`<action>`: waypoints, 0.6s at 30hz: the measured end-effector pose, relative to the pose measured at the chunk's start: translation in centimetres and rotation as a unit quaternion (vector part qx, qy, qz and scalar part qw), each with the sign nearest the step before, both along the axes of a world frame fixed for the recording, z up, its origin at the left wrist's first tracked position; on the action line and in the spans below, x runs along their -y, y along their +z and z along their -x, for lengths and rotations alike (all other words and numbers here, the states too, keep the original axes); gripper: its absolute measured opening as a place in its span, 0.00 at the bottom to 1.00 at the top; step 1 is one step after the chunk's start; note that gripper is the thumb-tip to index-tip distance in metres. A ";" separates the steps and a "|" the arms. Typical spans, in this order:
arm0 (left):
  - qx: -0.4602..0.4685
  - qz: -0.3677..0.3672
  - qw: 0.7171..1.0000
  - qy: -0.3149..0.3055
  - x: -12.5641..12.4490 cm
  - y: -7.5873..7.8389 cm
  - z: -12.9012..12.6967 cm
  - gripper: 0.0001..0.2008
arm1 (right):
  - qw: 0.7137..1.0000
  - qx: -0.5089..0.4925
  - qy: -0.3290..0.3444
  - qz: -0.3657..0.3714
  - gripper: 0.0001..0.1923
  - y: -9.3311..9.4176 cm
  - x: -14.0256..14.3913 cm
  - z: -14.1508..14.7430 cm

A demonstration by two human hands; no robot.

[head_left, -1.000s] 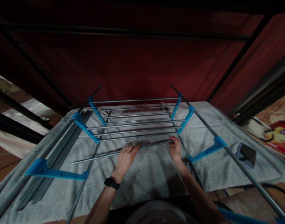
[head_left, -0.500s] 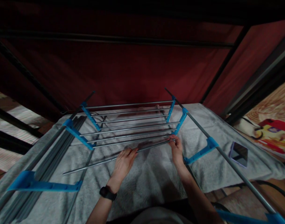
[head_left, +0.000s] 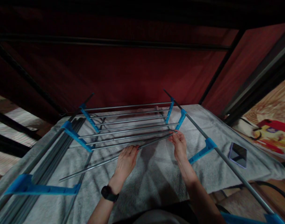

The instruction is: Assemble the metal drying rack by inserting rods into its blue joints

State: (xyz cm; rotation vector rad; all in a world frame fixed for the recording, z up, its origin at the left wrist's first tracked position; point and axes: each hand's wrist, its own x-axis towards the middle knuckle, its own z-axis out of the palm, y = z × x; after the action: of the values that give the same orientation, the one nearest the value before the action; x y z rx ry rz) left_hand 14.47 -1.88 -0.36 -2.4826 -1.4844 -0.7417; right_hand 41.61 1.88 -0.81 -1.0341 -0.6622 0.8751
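A thin grey metal rod (head_left: 97,165) slants across the front of a half-built rack, its left end low and its right end raised. My left hand (head_left: 127,158) is closed over the rod near its middle, a dark watch on that wrist. The fingers of my right hand (head_left: 178,140) pinch the rod close to its right end, just below a blue plastic bracket (head_left: 181,119). Several parallel rods (head_left: 128,126) span between the blue brackets on both sides. Nearer me stand a left blue bracket (head_left: 49,189) and a right blue bracket (head_left: 201,151).
Loose grey tubes (head_left: 51,155) lie bundled along the left. A grey blanket (head_left: 154,183) covers the surface beneath the rack. On the right rest a phone (head_left: 238,154) and a red-and-yellow package (head_left: 275,135). Dark metal frame bars (head_left: 114,42) cross before a red cloth (head_left: 133,71).
The rod has tilted more steeply: its right end has risen with my right hand, while its left end has dropped slightly toward me. My left hand keeps its hold.
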 end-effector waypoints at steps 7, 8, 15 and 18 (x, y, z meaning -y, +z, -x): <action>-0.015 -0.016 1.000 0.016 -0.5 1.4 -0.8 0.15 | 1.000 -0.003 -0.011 -0.003 0.20 0.5 -0.8 -0.5; -0.018 -0.015 1.000 0.018 -0.6 1.5 -0.9 0.14 | 1.000 -0.005 -0.012 0.000 0.19 0.5 -0.8 -0.6; -0.019 -0.013 1.000 0.018 -1.3 2.4 -1.1 0.14 | 0.999 -0.041 -0.011 0.010 0.20 0.7 -1.1 -0.9; -0.027 -0.012 0.999 0.016 -1.4 2.5 -1.2 0.15 | 0.999 -0.036 -0.010 0.014 0.21 0.8 -1.2 -1.1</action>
State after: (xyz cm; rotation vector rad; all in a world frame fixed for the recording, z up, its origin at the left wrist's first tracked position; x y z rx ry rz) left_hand 15.63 -0.46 2.18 -2.4362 -1.4837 -0.6778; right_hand 42.74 3.09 -0.02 -1.0278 -0.5795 0.9022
